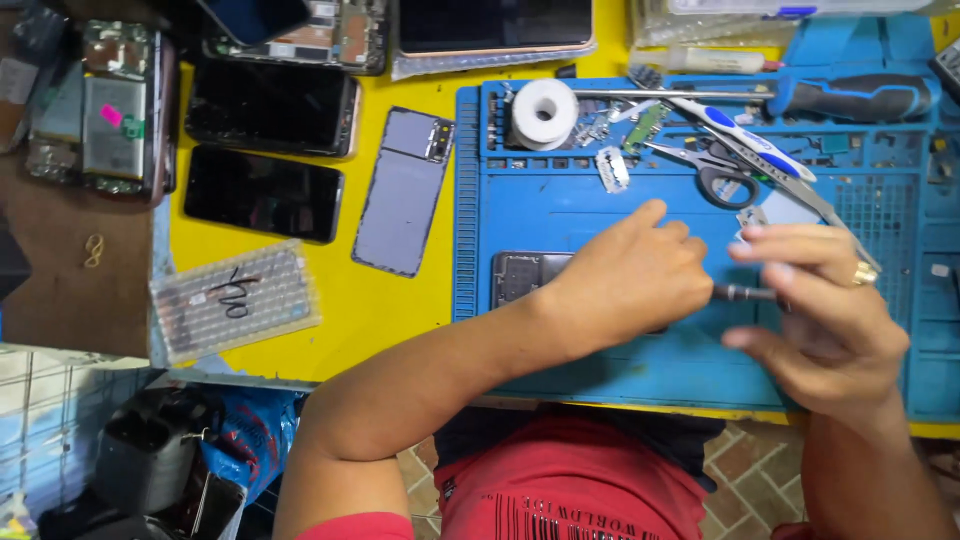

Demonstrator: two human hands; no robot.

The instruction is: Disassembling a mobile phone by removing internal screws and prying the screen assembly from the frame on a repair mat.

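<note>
Yellow tabletop (pixel 400 300) carries a blue repair mat (pixel 560 210), and both of the person's hands meet over its near half. The left hand (pixel 630 280) is curled into a loose fist around the handle of a slim dark screwdriver (pixel 745 294), whose shaft shows in the gap between the hands. The right hand (pixel 825 310), with a ring on one finger, pinches the shaft's far end between thumb and fingertips. An opened phone (pixel 525 275) lies flat on the mat, partly hidden under the left hand.

To do this well, the tool should probably stay level and the two grips steady, with any small part kept over the mat, where it would be easy to find.

Scissors (pixel 715 170), a razor blade (pixel 612 170), a white tape roll (pixel 544 113) and a large blue-handled screwdriver (pixel 850 97) crowd the mat's far edge, near the right hand. A grey back cover (pixel 405 195) and dark phones (pixel 262 193) lie to the left, well apart.
</note>
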